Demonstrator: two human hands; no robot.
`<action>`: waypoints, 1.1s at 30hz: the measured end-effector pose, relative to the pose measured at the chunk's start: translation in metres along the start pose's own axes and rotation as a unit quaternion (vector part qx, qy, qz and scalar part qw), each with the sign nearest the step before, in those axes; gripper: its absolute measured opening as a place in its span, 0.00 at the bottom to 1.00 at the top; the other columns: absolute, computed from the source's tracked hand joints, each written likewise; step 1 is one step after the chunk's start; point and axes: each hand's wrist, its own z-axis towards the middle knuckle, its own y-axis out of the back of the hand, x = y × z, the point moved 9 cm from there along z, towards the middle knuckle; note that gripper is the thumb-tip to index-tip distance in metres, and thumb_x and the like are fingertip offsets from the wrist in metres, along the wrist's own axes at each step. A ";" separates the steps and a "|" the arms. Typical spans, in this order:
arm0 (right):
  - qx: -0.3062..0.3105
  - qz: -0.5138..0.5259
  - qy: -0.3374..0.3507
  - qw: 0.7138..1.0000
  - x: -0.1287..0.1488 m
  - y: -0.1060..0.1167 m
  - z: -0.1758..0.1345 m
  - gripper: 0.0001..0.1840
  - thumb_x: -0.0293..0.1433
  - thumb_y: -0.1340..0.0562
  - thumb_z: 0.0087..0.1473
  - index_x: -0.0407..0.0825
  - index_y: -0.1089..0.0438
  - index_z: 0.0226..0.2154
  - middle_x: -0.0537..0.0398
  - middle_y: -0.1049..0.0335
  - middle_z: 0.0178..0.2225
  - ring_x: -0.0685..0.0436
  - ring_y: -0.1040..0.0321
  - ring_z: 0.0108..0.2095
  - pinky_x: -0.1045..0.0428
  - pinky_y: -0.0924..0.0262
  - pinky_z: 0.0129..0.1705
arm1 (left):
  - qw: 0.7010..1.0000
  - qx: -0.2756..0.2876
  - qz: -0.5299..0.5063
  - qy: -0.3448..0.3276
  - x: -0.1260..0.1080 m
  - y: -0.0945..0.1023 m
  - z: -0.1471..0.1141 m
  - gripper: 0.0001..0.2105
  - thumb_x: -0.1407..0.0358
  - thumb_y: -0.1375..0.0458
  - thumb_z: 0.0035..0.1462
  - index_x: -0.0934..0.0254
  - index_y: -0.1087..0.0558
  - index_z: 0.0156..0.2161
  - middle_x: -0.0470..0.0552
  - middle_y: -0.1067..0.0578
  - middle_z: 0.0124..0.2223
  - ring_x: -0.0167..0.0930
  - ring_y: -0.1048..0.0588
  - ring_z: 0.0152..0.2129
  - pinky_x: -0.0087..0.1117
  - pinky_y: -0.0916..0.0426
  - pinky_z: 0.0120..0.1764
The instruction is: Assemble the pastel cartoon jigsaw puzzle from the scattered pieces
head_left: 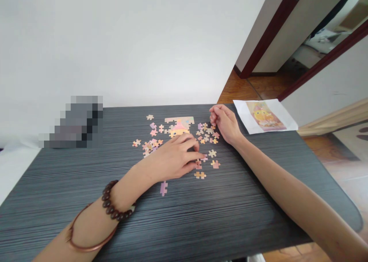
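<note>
My left hand [181, 154] reaches over the jigsaw pieces with its fingers apart. Its index fingertip touches a purple puzzle piece [204, 158], and the thumb tip is at a pink puzzle piece [199, 165]. Behind it, a partly joined puzzle [179, 127] shows a yellow face under a pink hat; the hand covers its lower part. My right hand [225, 122] rests on the table in a loose curl, with no piece showing in it. Beside it lies a group of loose pieces [207, 131]. A yellow-orange pair of pieces [200, 175] lies nearer to me.
More loose pieces [152, 145] form a pile left of the puzzle. A lilac piece [163, 188] lies by my left wrist. At the right, a printed picture sheet [244, 118] lies on the dark table [230, 216]. A pixelated dark object [71, 124] stands at the back left.
</note>
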 end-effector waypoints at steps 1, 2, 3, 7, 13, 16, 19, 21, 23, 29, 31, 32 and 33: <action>-0.001 -0.002 0.001 1.000 0.001 0.000 0.000 0.14 0.43 0.38 0.58 0.51 0.32 0.29 0.65 0.42 0.21 0.54 0.44 0.21 0.55 0.48 0.23 | 1.000 0.000 -0.004 0.001 0.000 0.000 0.000 0.12 0.63 0.43 0.67 0.60 0.24 0.51 0.55 0.26 0.48 0.39 0.32 0.51 0.44 0.34 0.57; 0.000 -0.004 0.003 1.000 0.001 0.000 -0.001 0.13 0.42 0.38 0.58 0.51 0.32 0.29 0.65 0.42 0.21 0.54 0.44 0.21 0.55 0.48 0.23 | 1.000 -0.001 -0.006 0.005 0.001 0.001 -0.001 0.12 0.63 0.43 0.66 0.60 0.24 0.52 0.55 0.27 0.48 0.39 0.32 0.51 0.44 0.34 0.57; 0.000 -0.005 0.006 1.000 0.002 0.000 -0.001 0.13 0.41 0.38 0.58 0.50 0.32 0.29 0.65 0.42 0.21 0.54 0.44 0.21 0.55 0.48 0.23 | 1.000 -0.004 -0.007 0.011 0.003 0.001 -0.001 0.12 0.62 0.42 0.66 0.60 0.25 0.52 0.55 0.28 0.49 0.39 0.32 0.51 0.44 0.34 0.56; 0.003 -0.008 0.009 1.000 0.003 0.000 -0.002 0.12 0.40 0.38 0.58 0.50 0.31 0.29 0.64 0.41 0.21 0.54 0.44 0.21 0.56 0.48 0.23 | 1.000 -0.008 -0.001 0.031 0.008 0.006 -0.003 0.10 0.62 0.41 0.65 0.61 0.24 0.48 0.56 0.29 0.50 0.40 0.33 0.51 0.44 0.35 0.56; 0.002 -0.018 0.002 1.000 0.003 -0.001 -0.002 0.13 0.42 0.37 0.57 0.50 0.31 0.30 0.65 0.42 0.21 0.54 0.44 0.21 0.56 0.48 0.22 | 1.000 0.009 -0.028 0.006 0.003 0.007 -0.003 0.06 0.65 0.41 0.65 0.57 0.20 0.40 0.51 0.28 0.43 0.36 0.31 0.47 0.39 0.35 0.53; 0.004 -0.022 0.001 1.000 0.003 -0.001 -0.003 0.13 0.42 0.37 0.57 0.50 0.31 0.29 0.65 0.42 0.21 0.54 0.44 0.21 0.56 0.49 0.22 | 0.999 0.016 -0.033 0.007 0.007 0.008 -0.003 0.06 0.66 0.41 0.65 0.59 0.20 0.39 0.50 0.27 0.42 0.34 0.30 0.45 0.37 0.35 0.53; 0.008 -0.055 0.015 0.998 0.007 -0.002 -0.005 0.12 0.41 0.38 0.58 0.50 0.30 0.29 0.64 0.41 0.20 0.53 0.44 0.21 0.55 0.48 0.23 | 0.999 0.008 -0.006 0.046 0.023 0.013 -0.007 0.05 0.67 0.41 0.64 0.61 0.22 0.42 0.52 0.27 0.46 0.36 0.30 0.49 0.40 0.35 0.56; 0.021 -0.100 0.033 0.994 0.013 -0.005 -0.009 0.11 0.39 0.39 0.59 0.50 0.28 0.30 0.63 0.39 0.20 0.52 0.44 0.22 0.54 0.49 0.24 | 0.997 0.005 0.017 0.081 0.038 0.019 -0.012 0.07 0.67 0.41 0.64 0.60 0.22 0.44 0.53 0.27 0.50 0.38 0.31 0.51 0.43 0.35 0.56; 0.037 -0.149 0.054 0.987 0.019 -0.009 -0.013 0.11 0.38 0.39 0.58 0.50 0.26 0.30 0.63 0.39 0.21 0.52 0.44 0.22 0.53 0.49 0.26 | 0.994 0.008 0.032 0.102 0.050 0.024 -0.018 0.09 0.66 0.41 0.63 0.60 0.23 0.47 0.54 0.28 0.53 0.39 0.32 0.53 0.46 0.35 0.57; 0.030 -0.265 0.155 0.951 0.037 -0.017 -0.020 0.11 0.32 0.41 0.59 0.51 0.26 0.29 0.58 0.30 0.26 0.47 0.38 0.27 0.50 0.45 0.33 | 0.983 0.020 0.047 0.174 0.079 0.035 -0.037 0.21 0.63 0.41 0.63 0.56 0.31 0.61 0.56 0.33 0.60 0.41 0.33 0.56 0.49 0.36 0.59; 0.022 -0.303 0.185 0.935 0.039 -0.018 -0.021 0.10 0.30 0.42 0.59 0.51 0.26 0.29 0.55 0.28 0.29 0.45 0.34 0.33 0.48 0.42 0.38 | 0.978 0.027 0.047 0.199 0.086 0.034 -0.042 0.24 0.59 0.42 0.64 0.58 0.34 0.63 0.59 0.37 0.64 0.43 0.36 0.60 0.50 0.39 0.61; 0.022 -0.321 0.195 0.927 0.038 -0.018 -0.020 0.09 0.30 0.41 0.58 0.51 0.26 0.30 0.53 0.27 0.31 0.43 0.32 0.35 0.47 0.41 0.40 | 0.976 0.035 0.048 0.211 0.089 0.032 -0.044 0.25 0.58 0.42 0.64 0.59 0.35 0.64 0.60 0.39 0.66 0.45 0.38 0.62 0.51 0.40 0.62; 0.026 -0.336 0.202 0.920 0.037 -0.019 -0.020 0.08 0.29 0.41 0.58 0.51 0.25 0.31 0.52 0.26 0.33 0.42 0.31 0.38 0.46 0.40 0.42 | 0.972 0.045 0.050 0.224 0.092 0.030 -0.046 0.27 0.56 0.43 0.64 0.60 0.36 0.65 0.61 0.42 0.68 0.47 0.41 0.64 0.52 0.42 0.63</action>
